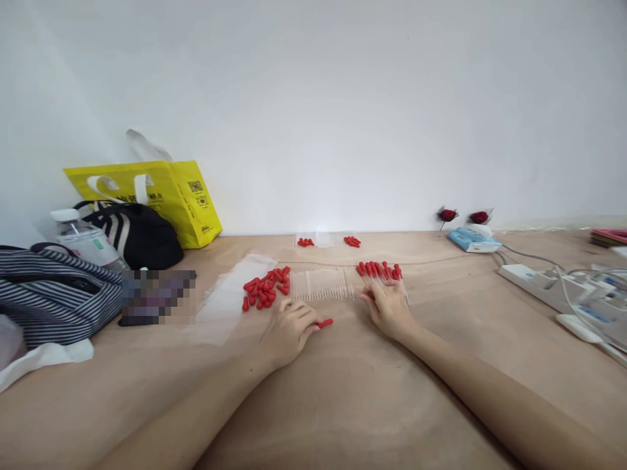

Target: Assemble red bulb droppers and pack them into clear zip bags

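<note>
My left hand (pixel 294 328) is closed on a small red piece (pixel 325 323) that sticks out to the right of its fingertips. Just behind and left of it lies a pile of red pieces (pixel 264 290). A row of thin clear sticks (pixel 321 284) lies between my hands. My right hand (pixel 386 308) reaches over the near ends of several sticks with red tips (pixel 379 269); its fingers are bent, and whether they grip a stick cannot be made out.
Clear plastic bags (pixel 230 294) lie left of the red pile. Against the wall is another bag (pixel 328 240) with red pieces. A yellow bag (pixel 196 209) and striped pouch (pixel 59 294) stand left; a tissue pack (pixel 473 239) and power strip (pixel 526 281) lie right.
</note>
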The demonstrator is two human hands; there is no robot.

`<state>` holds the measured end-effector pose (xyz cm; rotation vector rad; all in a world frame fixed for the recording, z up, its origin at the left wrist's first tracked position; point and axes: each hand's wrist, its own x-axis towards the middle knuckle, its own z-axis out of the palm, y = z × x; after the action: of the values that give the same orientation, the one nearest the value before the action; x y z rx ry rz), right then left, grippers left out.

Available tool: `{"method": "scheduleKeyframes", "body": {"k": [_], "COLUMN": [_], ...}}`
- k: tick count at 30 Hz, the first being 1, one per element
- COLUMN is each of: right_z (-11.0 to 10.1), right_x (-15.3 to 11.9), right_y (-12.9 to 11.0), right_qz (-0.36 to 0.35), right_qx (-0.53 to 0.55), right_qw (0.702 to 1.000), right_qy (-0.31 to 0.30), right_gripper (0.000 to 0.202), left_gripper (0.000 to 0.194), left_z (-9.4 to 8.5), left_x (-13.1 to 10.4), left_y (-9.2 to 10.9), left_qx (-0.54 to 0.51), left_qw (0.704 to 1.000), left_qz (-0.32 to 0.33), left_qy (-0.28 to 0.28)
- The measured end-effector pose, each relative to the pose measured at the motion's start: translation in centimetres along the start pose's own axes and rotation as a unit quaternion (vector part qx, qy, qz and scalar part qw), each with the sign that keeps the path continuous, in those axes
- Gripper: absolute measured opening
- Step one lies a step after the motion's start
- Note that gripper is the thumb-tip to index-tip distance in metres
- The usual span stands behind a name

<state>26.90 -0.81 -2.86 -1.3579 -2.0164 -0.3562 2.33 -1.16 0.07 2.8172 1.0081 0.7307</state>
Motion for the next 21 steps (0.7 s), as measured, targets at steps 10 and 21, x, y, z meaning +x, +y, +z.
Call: {"method": "scheduleKeyframes", "body": {"k": [10,21], "right_z": [-1.1,-0.9], "right_x": [-1.0,-0.9], "right_y": [-2.1,-2.9], "right_qz": [-0.09,-0.094], "right_qx": [0.122,0.163], "right_qw": [0.983,0.974], "right_qy": [-0.107,-0.125], "right_gripper": [0.018,0.022], "left_gripper": [0.033,0.023], "left_z": [0.5,2.0], "left_x": [-0.1,0.7], "left_y": [0.3,0.1], "left_qx": [-0.029,0.054], "left_qw": [0.996,0.998], "left_qz": [-0.088,-0.029], "left_qy": [-0.019,-0.004]}}
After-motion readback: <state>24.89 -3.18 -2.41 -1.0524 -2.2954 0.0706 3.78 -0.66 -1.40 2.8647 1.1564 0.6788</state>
